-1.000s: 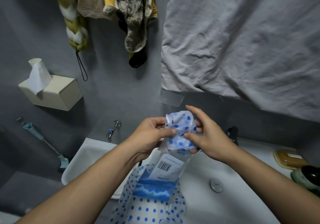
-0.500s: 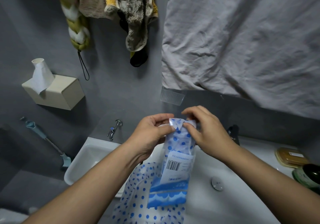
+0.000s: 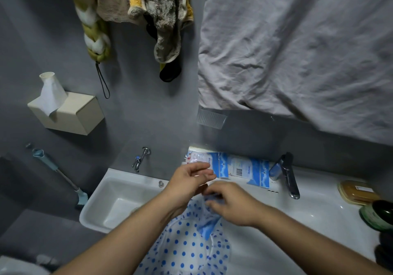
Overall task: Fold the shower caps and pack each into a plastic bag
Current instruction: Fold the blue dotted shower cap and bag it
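My right hand point(image 3: 231, 206) is blurred and curled on a plastic bag point(image 3: 207, 229) with a blue printed band. The bag hangs just above a loose white shower cap with blue dots point(image 3: 187, 247) that is spread on the counter in front of me. My left hand point(image 3: 187, 183) hovers beside the right one, fingers apart, with nothing clearly in it. Several packed bags point(image 3: 240, 168) with blue bands and a barcode label lie in a row on the ledge behind my hands, against the wall.
A white basin point(image 3: 100, 202) with a small tap point(image 3: 140, 160) is at the left, and a dark faucet point(image 3: 289, 174) at the right. Soap box point(image 3: 357, 191) and dark jar point(image 3: 380, 215) stand far right. Tissue box point(image 3: 68, 113), hanging towels and a grey sheet are on the wall.
Both hands dropped from chest height to the counter, and my view tilted down. The left hand let go of the bag; the right hand carried it down over the loose cap.
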Tool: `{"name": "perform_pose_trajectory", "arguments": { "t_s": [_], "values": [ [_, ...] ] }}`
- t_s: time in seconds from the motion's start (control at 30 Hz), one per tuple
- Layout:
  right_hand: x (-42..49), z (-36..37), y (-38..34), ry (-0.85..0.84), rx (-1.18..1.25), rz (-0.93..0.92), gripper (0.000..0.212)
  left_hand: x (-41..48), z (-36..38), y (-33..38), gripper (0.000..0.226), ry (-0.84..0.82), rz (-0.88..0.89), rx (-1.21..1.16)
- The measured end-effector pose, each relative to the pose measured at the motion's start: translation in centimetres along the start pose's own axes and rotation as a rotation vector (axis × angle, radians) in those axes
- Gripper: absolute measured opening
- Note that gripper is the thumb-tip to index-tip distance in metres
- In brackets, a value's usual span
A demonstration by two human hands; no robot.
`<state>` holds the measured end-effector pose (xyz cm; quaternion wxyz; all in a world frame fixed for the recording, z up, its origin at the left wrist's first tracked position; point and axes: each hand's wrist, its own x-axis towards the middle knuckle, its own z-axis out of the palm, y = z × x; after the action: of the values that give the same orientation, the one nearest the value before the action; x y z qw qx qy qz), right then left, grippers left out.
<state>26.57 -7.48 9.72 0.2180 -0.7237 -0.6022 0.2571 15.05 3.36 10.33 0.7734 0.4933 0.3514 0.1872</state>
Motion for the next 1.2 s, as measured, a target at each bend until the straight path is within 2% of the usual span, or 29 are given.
{"name": "perform_pose_trajectory", "arguments": {
  "t_s": [0.1, 0.23, 0.27, 0.37, 0.43, 0.5, 0.57, 0.63, 0.67, 0.7, 0.77, 0.83, 0.87, 0.97, 1.07, 1.13, 1.17, 1.2],
  "values": [
    [0.2, 3.3, 2.1, -0.045, 0.092, 0.112, 0.029, 0.6, -0.7, -1.4, 0.031, 0.046, -0.042, -0.023],
    [1.2, 5.5, 3.2, -0.071, 0.08, 0.11, 0.048, 1.9, -1.6, -2.2, 0.032, 0.097, -0.122, -0.045],
    [1.4, 6.1, 3.4, -0.056, 0.041, 0.099, 0.048, 2.1, -1.9, -2.4, 0.031, 0.114, -0.132, -0.061],
    [1.9, 6.7, 4.2, 0.088, -0.006, 0.082, 0.03, 2.5, -2.9, -2.9, 0.025, 0.209, -0.104, -0.116],
    [2.3, 5.8, 4.6, 0.205, 0.004, 0.12, 0.022, 2.8, -3.7, -3.2, 0.025, 0.268, -0.071, -0.047],
    [2.7, 4.0, 4.6, 0.273, 0.005, 0.137, 0.014, 3.0, -4.5, -3.6, 0.037, 0.181, -0.085, 0.144],
    [2.8, 1.8, 3.7, 0.311, 0.0, 0.106, 0.012, 3.0, -4.8, -4.0, 0.06, -0.032, -0.083, 0.392],
    [2.6, -0.8, 1.9, 0.344, 0.032, 0.07, 0.012, 2.9, -4.3, -4.0, 0.088, -0.193, -0.001, 0.6],
    [2.5, -2.1, 0.9, 0.347, 0.046, 0.051, 0.011, 2.9, -3.7, -3.5, 0.094, -0.216, 0.064, 0.671],
    [2.4, -3.2, 0.0, 0.347, 0.039, 0.026, 0.009, 2.9, -3.1, -2.9, 0.09, -0.203, 0.139, 0.723],
    [2.1, -5.2, -1.7, 0.358, -0.044, -0.041, 0.006, 3.0, -2.1, -1.6, 0.059, -0.148, 0.316, 0.752],
    [1.7, -7.1, -2.8, 0.372, -0.129, -0.109, 0.018, 2.9, -1.4, -0.2, 0.027, -0.136, 0.411, 0.709],
    [1.5, -8.0, -3.1, 0.372, -0.174, -0.127, 0.029, 2.8, -1.1, 0.5, 0.019, -0.154, 0.416, 0.648],
    [1.0, -10.1, -3.1, 0.361, -0.259, -0.119, 0.048, 1.8, -0.6, 2.3, 0.024, -0.277, 0.307, 0.385],
    [0.8, -10.8, -2.9, 0.244, -0.207, -0.103, 0.039, 1.0, -0.2, 2.7, 0.035, -0.375, 0.206, 0.354],
    [0.4, -11.1, -3.0, 0.192, -0.062, -0.081, 0.034, 0.3, 0.0, 2.9, 0.035, -0.408, 0.166, 0.364],
    [0.1, -11.4, -2.8, 0.254, -0.004, -0.092, 0.031, 0.0, 0.0, 3.0, 0.034, -0.406, 0.14, 0.336],
    [-0.2, -11.6, -2.6, 0.389, 0.02, -0.11, 0.027, -0.3, -0.1, 3.1, 0.032, -0.391, 0.106, 0.291]
  ]
}}
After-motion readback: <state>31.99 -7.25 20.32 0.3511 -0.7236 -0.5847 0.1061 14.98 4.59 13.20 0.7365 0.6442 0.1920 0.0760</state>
